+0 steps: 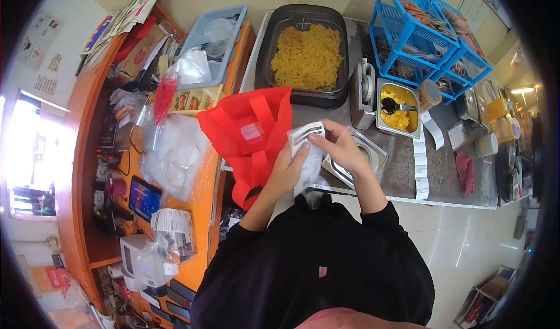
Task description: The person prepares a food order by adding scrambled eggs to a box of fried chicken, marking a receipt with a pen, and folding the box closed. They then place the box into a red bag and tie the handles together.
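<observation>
A long white printed receipt [312,169], seemingly folded at its top, is held up in front of my chest. My left hand [283,173] is closed on its left edge, the thumb lying over the paper. Pinching the receipt's upper right part is my right hand [345,148]. Just left of the receipt stands a red cloth bag [233,122] with its handles up and a small white label on its side. Behind my right hand, a steel container with round lids or rings [373,154] is partly hidden.
A black roasting pan [265,55] of yellow rice stands at the back. Right of it are a steel tub [398,128] of yellow food, blue tiered baskets [402,58] and hanging receipt strips [420,169]. An orange counter [201,230] on the left bears plastic bags [178,160], a tablet [144,198] and a printer [146,259].
</observation>
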Tool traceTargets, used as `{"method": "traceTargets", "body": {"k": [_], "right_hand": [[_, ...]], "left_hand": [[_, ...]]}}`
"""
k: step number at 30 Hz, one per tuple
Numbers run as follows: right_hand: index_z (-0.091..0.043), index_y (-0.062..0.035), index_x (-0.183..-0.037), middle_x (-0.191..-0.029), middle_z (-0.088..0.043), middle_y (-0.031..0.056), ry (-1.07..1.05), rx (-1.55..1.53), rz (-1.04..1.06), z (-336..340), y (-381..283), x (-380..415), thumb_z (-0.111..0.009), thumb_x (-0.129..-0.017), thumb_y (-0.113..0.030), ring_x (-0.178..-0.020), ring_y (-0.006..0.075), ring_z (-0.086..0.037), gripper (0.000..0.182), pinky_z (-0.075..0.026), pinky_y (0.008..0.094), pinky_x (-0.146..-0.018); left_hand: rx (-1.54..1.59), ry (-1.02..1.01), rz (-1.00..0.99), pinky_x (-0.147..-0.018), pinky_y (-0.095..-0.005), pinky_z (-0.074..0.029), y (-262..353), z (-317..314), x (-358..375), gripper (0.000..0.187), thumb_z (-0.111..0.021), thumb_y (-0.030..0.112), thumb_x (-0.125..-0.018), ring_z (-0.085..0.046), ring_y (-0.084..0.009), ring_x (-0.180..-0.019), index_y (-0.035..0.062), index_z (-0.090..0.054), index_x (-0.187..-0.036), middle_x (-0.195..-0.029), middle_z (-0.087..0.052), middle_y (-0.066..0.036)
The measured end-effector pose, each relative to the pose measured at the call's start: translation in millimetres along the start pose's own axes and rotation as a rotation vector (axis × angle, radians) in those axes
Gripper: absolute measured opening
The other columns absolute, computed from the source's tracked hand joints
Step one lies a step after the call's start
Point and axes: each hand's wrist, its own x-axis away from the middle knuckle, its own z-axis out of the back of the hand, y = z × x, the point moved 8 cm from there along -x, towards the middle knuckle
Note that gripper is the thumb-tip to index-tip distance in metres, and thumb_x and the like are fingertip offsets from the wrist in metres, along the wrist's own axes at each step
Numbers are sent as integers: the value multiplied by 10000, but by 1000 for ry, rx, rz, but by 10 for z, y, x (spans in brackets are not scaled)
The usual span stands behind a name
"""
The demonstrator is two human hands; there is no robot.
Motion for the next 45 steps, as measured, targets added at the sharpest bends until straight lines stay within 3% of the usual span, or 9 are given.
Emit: {"method": "traceTargets", "body": {"k": [6,15,18,21,23,28,32,36,45], "right_hand": [[-583,-19,-996,-925,-660,38,32,-345,-98,252,196,-14,-609,-853,1,-861,97,-622,147,-493,235,-762],[-550,-48,-1088,-755,-539,26,-253,178,53,-107,-167,-83,-530,-762,10,-654,93,-537,332,-426,222,-638],[-442,-159,-1301,-709,-550,105,-371,700,138,-267,-435,-38,-577,-780,-59,-598,239,-594,548,-472,315,-587],[-357,-231,-1359,-777,-606,155,-459,1065,377,-541,-475,10,-631,-773,-143,-685,364,-629,653,-507,437,-581],[-426,-189,-1293,-779,-599,127,-532,1160,463,-781,-347,19,-636,-780,-151,-628,353,-611,556,-505,423,-559],[-488,-108,-1125,-691,-599,131,-466,1038,633,-982,-538,-329,-604,-821,-164,-601,326,-605,330,-483,421,-558],[-464,-155,-1213,-649,-602,139,-489,829,458,-900,-1071,-590,-602,-817,-159,-607,323,-610,418,-475,417,-562],[-285,-283,-1424,-612,-597,147,-649,1224,336,-910,-872,-265,-607,-749,-96,-614,346,-619,770,-494,437,-560],[-419,-181,-1359,-608,-596,121,-1062,1280,304,-1107,-559,522,-578,-735,-93,-574,324,-614,650,-485,406,-521]], "left_hand": [[-827,51,-635,-859,-350,-492,1495,137,656,435,-500,-134,-754,-614,-294,-980,-35,-546,-1176,-1110,-585,-197],[-2107,-70,-478,-1147,-519,-96,434,959,-243,259,-601,109,-738,-543,-307,-1120,62,-644,-988,-1008,-647,-79],[-2316,-192,-250,-1097,-491,-249,489,1096,-330,186,-601,167,-774,-599,-283,-1004,74,-640,-931,-859,-660,-58],[-1530,-136,-371,-949,-404,-409,1246,1096,-202,180,-565,226,-872,-624,-223,-831,75,-634,-943,-748,-641,-49],[-867,102,130,-794,-320,-455,1701,1279,-130,236,-489,249,-956,-610,-158,-731,49,-615,-951,-729,-616,-51],[-142,-18,-411,-814,-291,-448,2521,1521,-185,255,-476,231,-965,-595,-125,-869,5,-587,-999,-862,-633,-65],[-278,192,-497,-894,-288,-434,2680,1464,-150,232,-492,201,-956,-591,-142,-982,5,-572,-1049,-1024,-645,-86],[-250,224,-533,-949,-287,-418,2580,1544,-150,231,-538,152,-931,-586,-148,-1044,1,-548,-1105,-1106,-639,-87],[-120,322,-690,-938,-287,-427,2543,1714,-197,236,-569,88,-912,-584,-139,-1023,2,-521,-1126,-1103,-629,-84]]}}
